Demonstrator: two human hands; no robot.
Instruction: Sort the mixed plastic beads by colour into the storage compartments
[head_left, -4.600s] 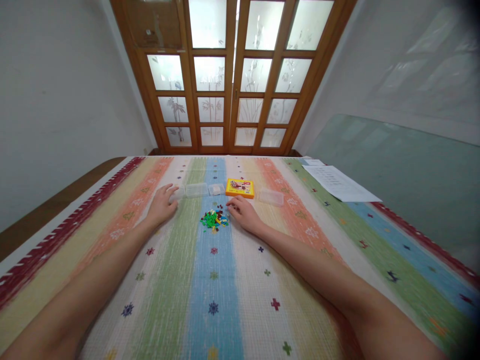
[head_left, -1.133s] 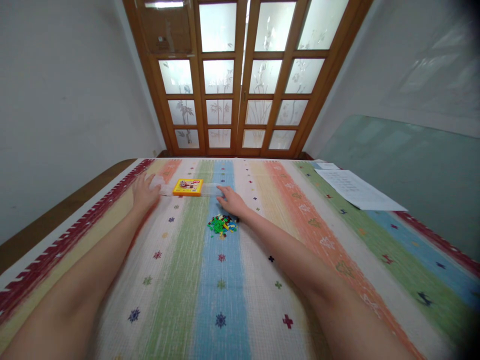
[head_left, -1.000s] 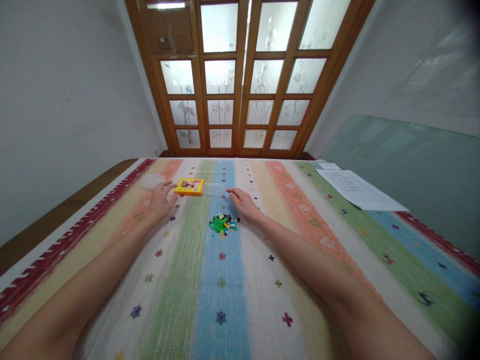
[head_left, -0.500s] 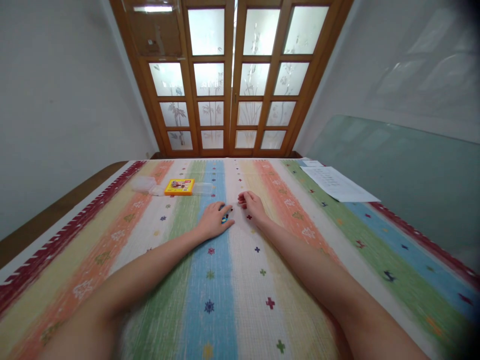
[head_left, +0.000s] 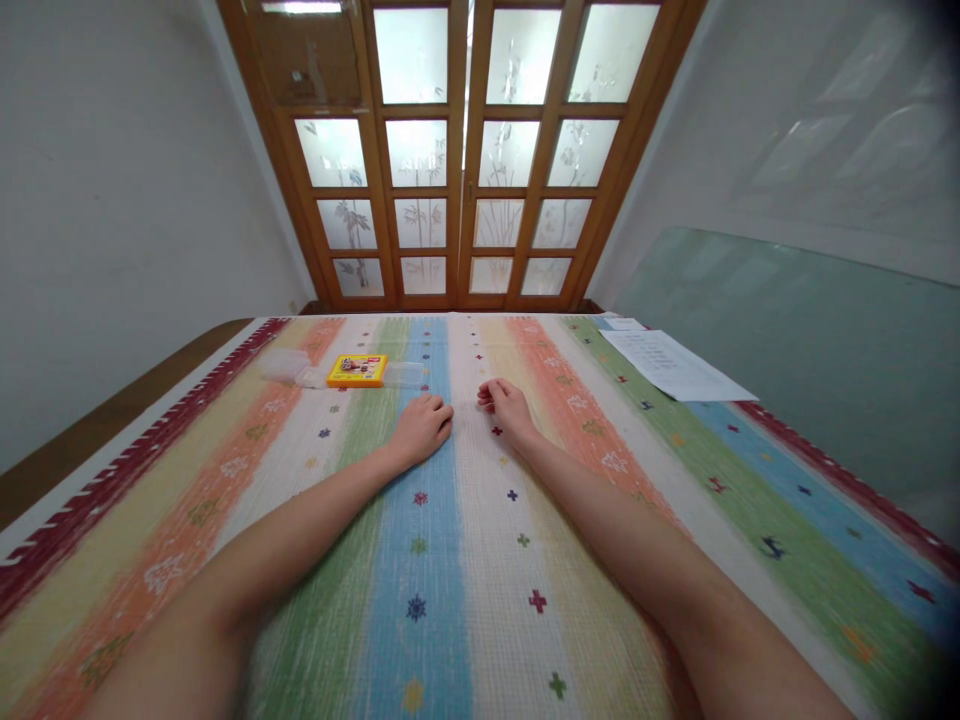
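My left hand point(head_left: 422, 428) rests on the blue stripe of the tablecloth point(head_left: 420, 580), its fingers curled in and closed. Whatever lies inside it is hidden; the small blue patterned piece seen earlier under this hand does not show now. To the right, over the white stripe, my right hand point(head_left: 508, 408) is closed, with its fingers curled toward the thumb. What it holds, if anything, cannot be made out. A yellow box point(head_left: 357, 371) with a printed picture lies beyond my left hand, between pieces of clear plastic.
Left of the yellow box is a crumpled clear plastic piece point(head_left: 289, 367); a flat clear tray point(head_left: 403, 374) sits at its right. A printed paper sheet point(head_left: 675, 365) lies at the far right. Glass-paned wooden doors point(head_left: 459, 160) stand behind the table.
My left hand has gone from spread fingers over a small blue patterned piece to a closed fist, drawn slightly left. That piece is out of sight. My right hand has barely moved.
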